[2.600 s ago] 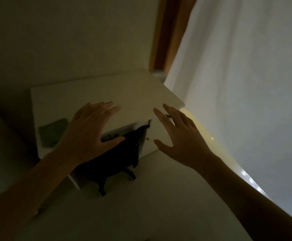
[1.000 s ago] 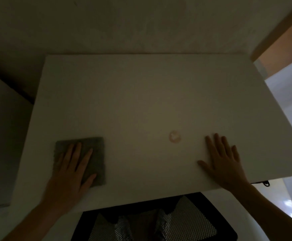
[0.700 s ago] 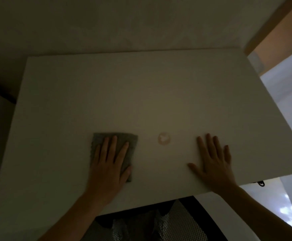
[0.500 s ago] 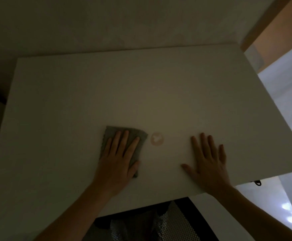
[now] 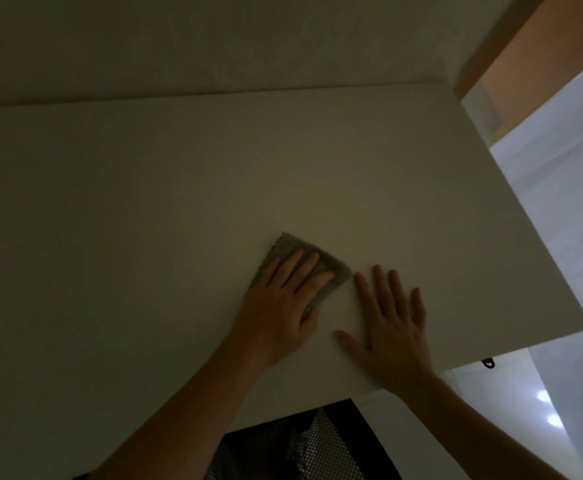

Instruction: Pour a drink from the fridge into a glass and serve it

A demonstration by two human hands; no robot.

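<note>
The head view is dim, and most of the frame is filled by a white tabletop (image 5: 179, 202) — a flat, smooth, matte rectangle whose far edge meets a pale wall (image 5: 214, 39) along the top of the frame and whose right edge runs diagonally down the right side.

Just right of centre lies a grey cloth (image 5: 283, 247), a small folded square turned so one corner points up the frame; its surface looks nubbly, with a scalloped left edge. The left hand (image 5: 279, 306) lies flat on it, fingers straight and close together, palm pressing the cloth to the table, the thumb reaching off the cloth's lower right side. The cloth's right corner pokes out beyond the fingertips.

Just beside it, lower right of centre, the right hand (image 5: 390, 327) rests palm down on bare tabletop, fingers straight and slightly spread, thumb stretched out to the left. It holds nothing. Its index fingertip is near the cloth's right corner; whether they touch cannot be told.

Both bare forearms come up from the bottom edge. Between them, at the bottom centre under the table's near edge, is a black chair back (image 5: 318, 448) with a perforated mesh panel.

In the upper right corner stands an orange-brown wooden frame (image 5: 525, 53); below it, a pale glossy floor (image 5: 567, 237) with two bright light spots.

No glass, drink or fridge appears in view — only the cloth is being handled.
</note>
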